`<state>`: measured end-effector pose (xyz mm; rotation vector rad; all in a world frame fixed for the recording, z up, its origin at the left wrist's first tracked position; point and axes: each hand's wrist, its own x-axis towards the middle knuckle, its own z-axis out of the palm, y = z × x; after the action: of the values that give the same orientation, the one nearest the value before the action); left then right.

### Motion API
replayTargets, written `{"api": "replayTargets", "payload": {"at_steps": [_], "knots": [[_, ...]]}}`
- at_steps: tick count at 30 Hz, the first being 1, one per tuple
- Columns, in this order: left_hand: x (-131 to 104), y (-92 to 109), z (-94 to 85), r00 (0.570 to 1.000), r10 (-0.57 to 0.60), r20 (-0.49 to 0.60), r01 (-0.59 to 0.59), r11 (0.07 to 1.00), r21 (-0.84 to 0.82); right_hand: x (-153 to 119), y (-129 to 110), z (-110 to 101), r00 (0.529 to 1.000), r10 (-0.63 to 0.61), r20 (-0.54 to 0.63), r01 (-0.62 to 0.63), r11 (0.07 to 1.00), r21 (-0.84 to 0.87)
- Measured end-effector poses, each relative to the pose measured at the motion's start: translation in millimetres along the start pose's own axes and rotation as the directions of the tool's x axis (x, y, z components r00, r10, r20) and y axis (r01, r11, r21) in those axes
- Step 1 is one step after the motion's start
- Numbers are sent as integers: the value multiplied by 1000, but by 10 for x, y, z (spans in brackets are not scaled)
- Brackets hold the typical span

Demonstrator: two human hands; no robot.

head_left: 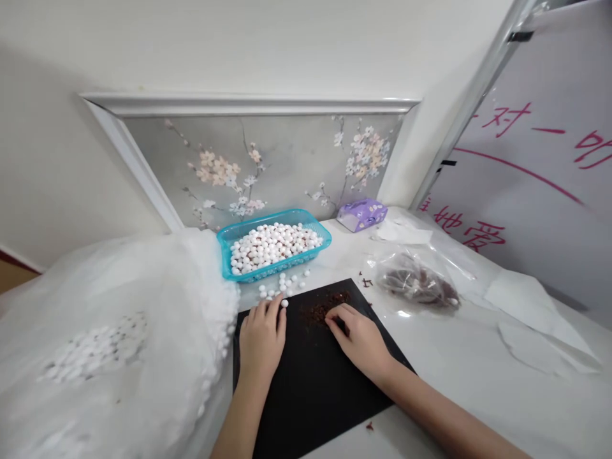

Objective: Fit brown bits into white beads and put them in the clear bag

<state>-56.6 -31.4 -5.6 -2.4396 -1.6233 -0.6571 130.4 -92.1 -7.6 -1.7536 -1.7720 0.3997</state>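
On a black mat lies a loose pile of small reddish-brown pieces. My right hand is at the right side of this pile, thumb and forefinger pinched together; whatever is between the tips is too small to make out. My left hand rests at the mat's upper left edge, fingers bent forward, with a white ball beside its fingertips. More white balls lie on the table just beyond. Behind them stands a blue basket filled with white balls.
A large clear bag of white balls fills the left side. At the right lie a clear bag of brown pieces and crumpled plastic sheets. A purple tissue pack stands by the wall.
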Motion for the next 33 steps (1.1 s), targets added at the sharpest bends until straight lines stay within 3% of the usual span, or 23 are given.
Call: {"api": "replayTargets", "payload": {"at_steps": [3, 10, 16, 19, 22, 25, 29, 33], "knots": [[9, 15, 28, 997, 74, 37, -74, 997, -12, -18, -1, 21, 1000, 5, -16, -5, 1000, 7], [-2, -15, 64, 997, 76, -20, -78, 987, -138, -24, 9, 7, 1000, -21, 1, 20, 996, 83], [5, 18, 53, 998, -34, -58, 16, 957, -290, -23, 15, -18, 1000, -7, -18, 9, 991, 130], [15, 141, 17, 988, -150, -28, 113, 846, -520, -19, 12, -31, 1000, -3, -30, 8, 987, 159], [-1, 311, -7, 963, -259, 71, 224, 630, -743, -4, 16, -47, 998, -32, -46, 40, 979, 200], [-53, 452, 0, 952, -264, 154, 273, 509, -816, 1, 24, -60, 999, -32, -35, 39, 970, 240], [-113, 523, 32, 986, -105, 130, 167, 608, -776, -16, 29, -66, 1000, -20, -12, 23, 959, 282], [-99, 521, 21, 991, -82, 108, 136, 614, -778, -18, 23, -71, 998, -59, -37, 68, 946, 318]]}}
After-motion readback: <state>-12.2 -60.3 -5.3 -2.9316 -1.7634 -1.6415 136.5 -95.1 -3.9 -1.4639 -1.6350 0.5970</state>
